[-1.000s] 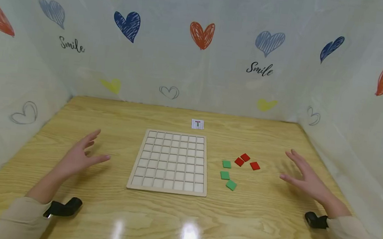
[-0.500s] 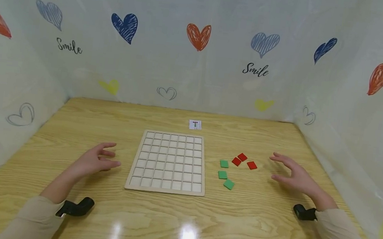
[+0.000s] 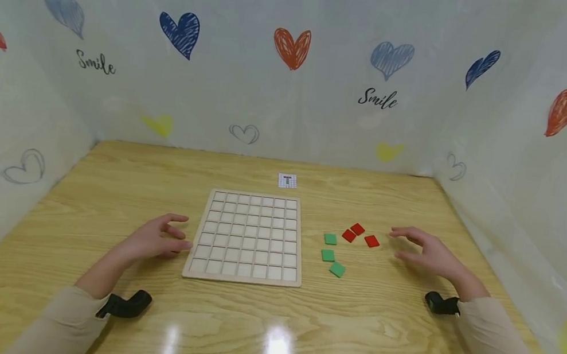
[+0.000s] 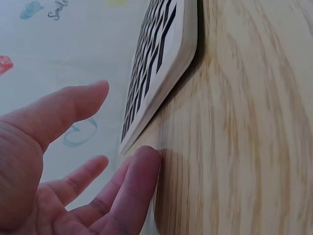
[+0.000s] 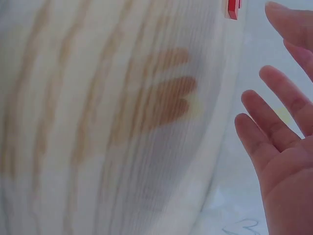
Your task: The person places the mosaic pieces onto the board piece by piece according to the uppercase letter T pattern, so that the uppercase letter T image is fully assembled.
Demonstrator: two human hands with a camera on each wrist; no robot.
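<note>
**Empty-handed nr grid board (image 3: 250,231) & loose tiles**

Lying flat abt mid-table, cells up, a bit L of centre. Set level prob. so as to keep every cell in sight & in reach from both sides. Just R of it, loose on the wood: three green tiles (image 3: 327,255) in a rough column. Further R: three red tiles (image 3: 372,241), w/ two nearly edge to edge (touching or not, can't tell) & one just apart. All off the board, sorted by colour, prob. for easy access.

Just beside board's L edge: L hand (image 3: 152,238), holding nothing, fairly wide, w/ thumb spread from lightly bent fingers. Contact w/ rim: can't tell. Just R of the red tiles: R hand (image 3: 428,253), also w/ nothing in it, fingers loosely extended, thumb well apart; short of the tiles by a small gap. Prob. held wide to suit small flat pieces.

Past board's far edge: small card (image 3: 287,181), printed w/ grid & T shape in red & green. Laid there prob. to be readable w/out covering cells. Under everything: wood-grain table (image 3: 227,315). Behind & along both sides: pale sheet (image 3: 219,95) w/ hearts & "Smile" lettering. At both cuffs: wrist cams (image 3: 130,304), prob. strapped there to look along each hand.
</note>
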